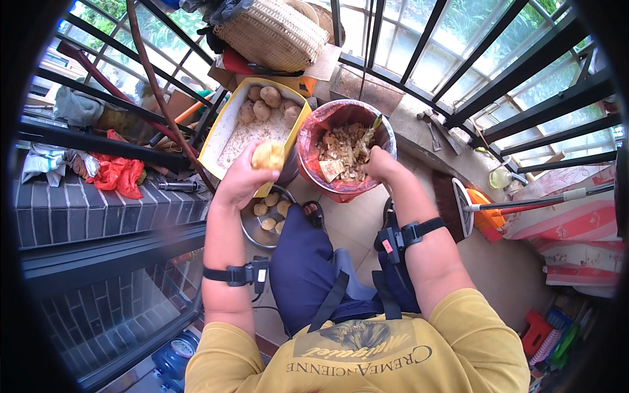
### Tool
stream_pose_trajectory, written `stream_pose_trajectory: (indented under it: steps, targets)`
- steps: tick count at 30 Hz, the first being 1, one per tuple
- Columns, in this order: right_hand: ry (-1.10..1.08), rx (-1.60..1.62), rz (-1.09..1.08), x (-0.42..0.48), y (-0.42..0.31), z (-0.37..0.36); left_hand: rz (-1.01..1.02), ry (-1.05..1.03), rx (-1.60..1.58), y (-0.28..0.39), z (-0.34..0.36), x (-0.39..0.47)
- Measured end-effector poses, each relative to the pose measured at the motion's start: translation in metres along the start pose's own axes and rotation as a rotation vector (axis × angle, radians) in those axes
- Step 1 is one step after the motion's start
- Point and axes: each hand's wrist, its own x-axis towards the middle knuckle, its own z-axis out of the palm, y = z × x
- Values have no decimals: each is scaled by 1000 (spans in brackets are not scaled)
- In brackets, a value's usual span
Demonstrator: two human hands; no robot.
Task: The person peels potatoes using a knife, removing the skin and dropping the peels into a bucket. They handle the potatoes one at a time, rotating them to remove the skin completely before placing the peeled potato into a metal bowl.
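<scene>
My left hand [243, 179] holds a peeled yellow potato [268, 155] above the near end of a yellow-rimmed box [214, 142]. Unpeeled potatoes [262, 110] lie at the box's far end. My right hand [382, 166] is at the right side of a bucket lined with a red plastic bag [314, 125], its fingers mostly hidden; whether it holds something cannot be told. Peelings and scraps [346, 147] fill the bucket's bottom. Below the box, a round metal basin [253, 235] holds several peeled potatoes [269, 224].
A woven basket [272, 34] stands behind the box. Black metal railings [427, 44] curve around the far side. To the right are a broom or squeegee head [462, 209] and an orange dustpan [484, 211]. A brick ledge [113, 211] with red plastic bags [120, 172] runs along the left.
</scene>
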Motion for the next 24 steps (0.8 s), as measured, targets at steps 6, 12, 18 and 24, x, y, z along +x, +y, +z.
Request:
stream_pose_trajectory:
  steps: [6,12,18,24]
  targets:
    - [-354,-43,144,-1,-9,4,-410,33,155,-79,-80,-25]
    - [-134,-66,65,10,9,30,-547,93,88,-158,-113,-39]
    - [-137,-152,52,13,13,33,-683,187,341,-196,-125,-49]
    - [-142,-208,27,16,10,41,-791,372,446,-201,-141,-56]
